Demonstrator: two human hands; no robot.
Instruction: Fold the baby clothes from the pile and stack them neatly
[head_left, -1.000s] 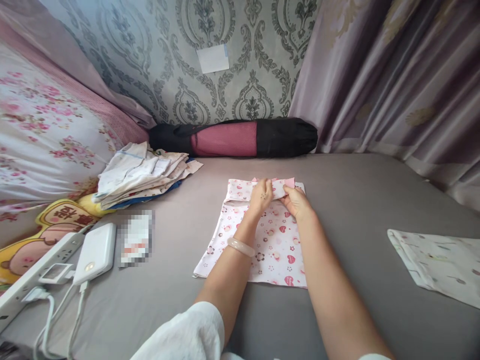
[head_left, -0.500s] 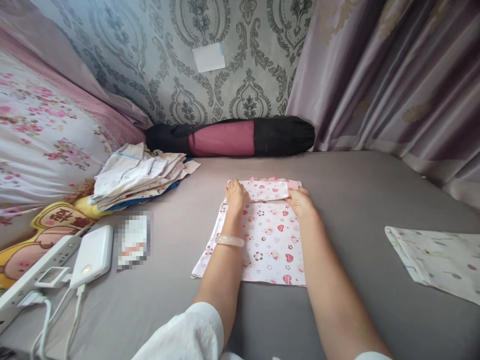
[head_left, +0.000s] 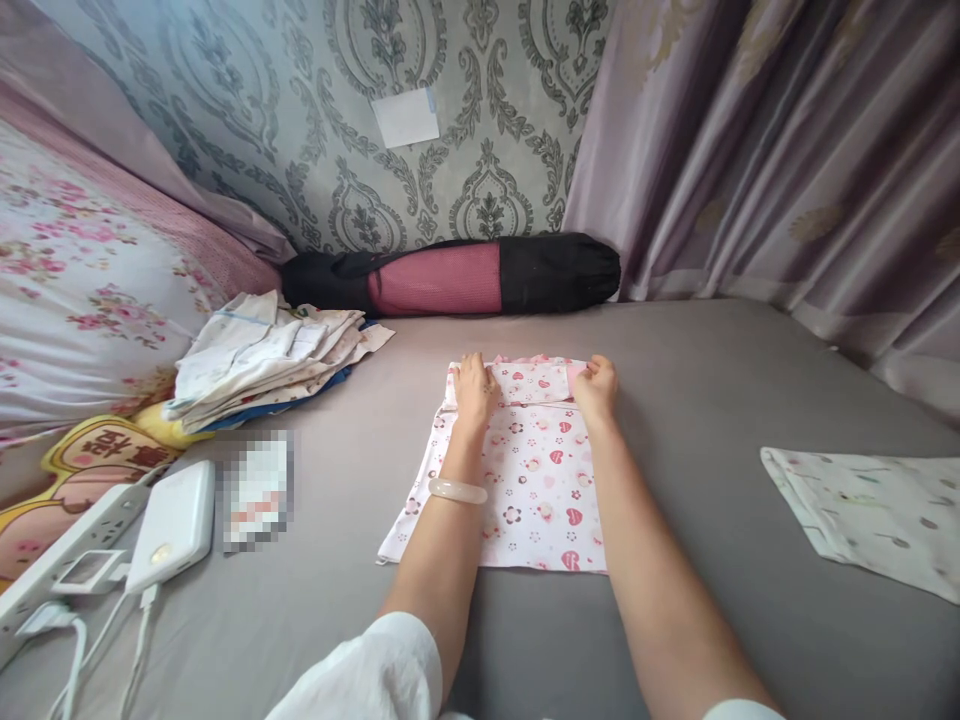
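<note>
A white cloth [head_left: 536, 490] with pink hearts and flowers lies on the grey bed sheet in front of me. A strip along its far side is folded over toward me, with a pink patch at its right end. My left hand [head_left: 474, 388] rests on the left end of this strip, fingers spread and bent a little over the far edge. At the right end my right hand [head_left: 598, 383] is closed, pinching the corner by the pink patch. The fingertips of the right hand are partly hidden.
At the left are stacked folded clothes [head_left: 262, 350], a white power bank [head_left: 171, 525] with cables, a power strip [head_left: 82, 555] and a blurred packet [head_left: 257, 490]. A folded pale cloth [head_left: 877, 515] lies right. A black-and-pink rolled bag [head_left: 442, 278] lies against the wall.
My right hand has shifted slightly toward the far corner and curled more at the strip's end. My left hand stays on the left corner with its fingers a little more spread. The view has turned slightly.
</note>
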